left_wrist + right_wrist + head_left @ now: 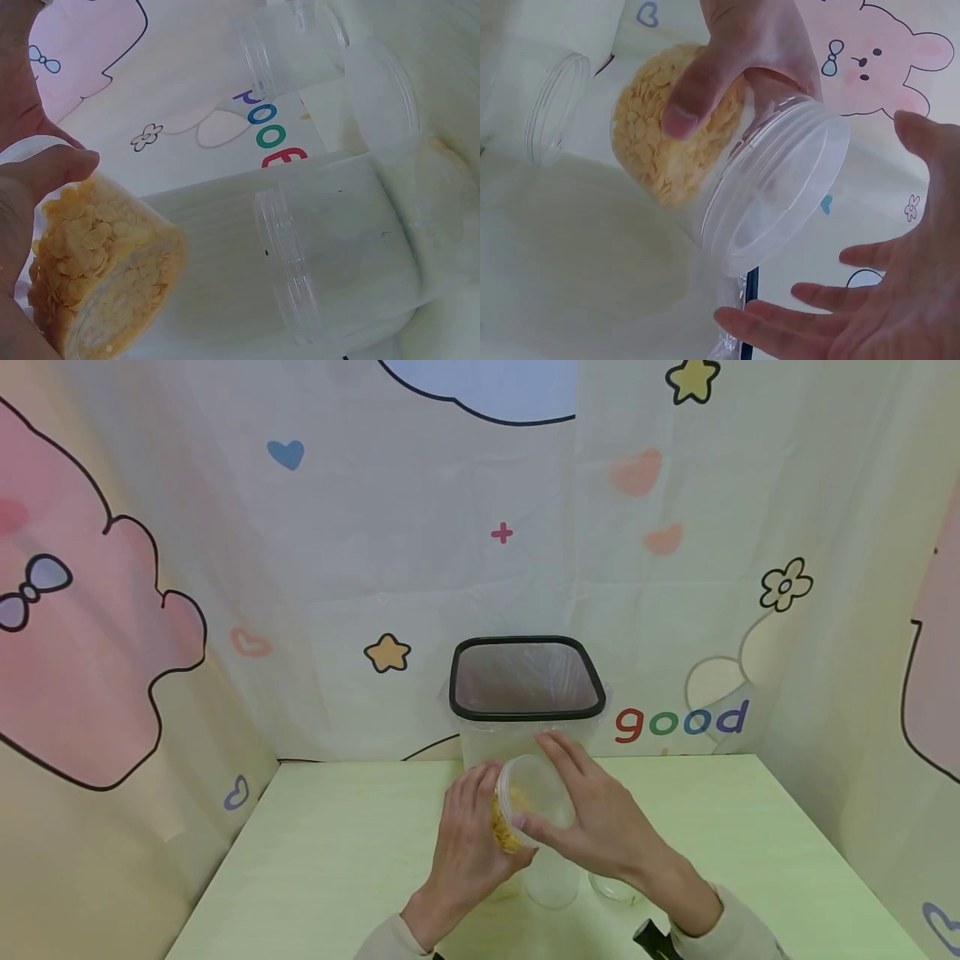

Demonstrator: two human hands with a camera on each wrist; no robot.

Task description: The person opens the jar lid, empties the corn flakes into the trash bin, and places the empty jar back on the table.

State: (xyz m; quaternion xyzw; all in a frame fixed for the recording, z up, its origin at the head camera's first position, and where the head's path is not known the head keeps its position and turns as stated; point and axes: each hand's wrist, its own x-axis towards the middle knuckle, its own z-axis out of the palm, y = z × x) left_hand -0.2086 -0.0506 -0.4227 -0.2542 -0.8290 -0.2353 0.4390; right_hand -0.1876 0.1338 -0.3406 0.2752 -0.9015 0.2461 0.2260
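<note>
Holding a tilted jar of yellow flakes (671,169) in the left hand (472,827), with the right hand (607,818) spread at its lid (780,187)

The jar is raised above the table (345,835), between the person's two hands. The left hand grips its body, fingers and thumb curled round the side, and the whitish, see-through lid faces the right hand. That hand's fingers and thumb are spread wide about the rim; in the right wrist view they stand apart from it. Beneath the right hand, two clear jars (337,262) (289,52) stand upright on the table. Beyond both hands is a bin with a black rim (527,717).

The step appears to be handling the lid, though whether to open or tighten it cannot be told. The next move probably calls for the right fingers to close round the rim and twist while the left hand steadies the jar.
</note>
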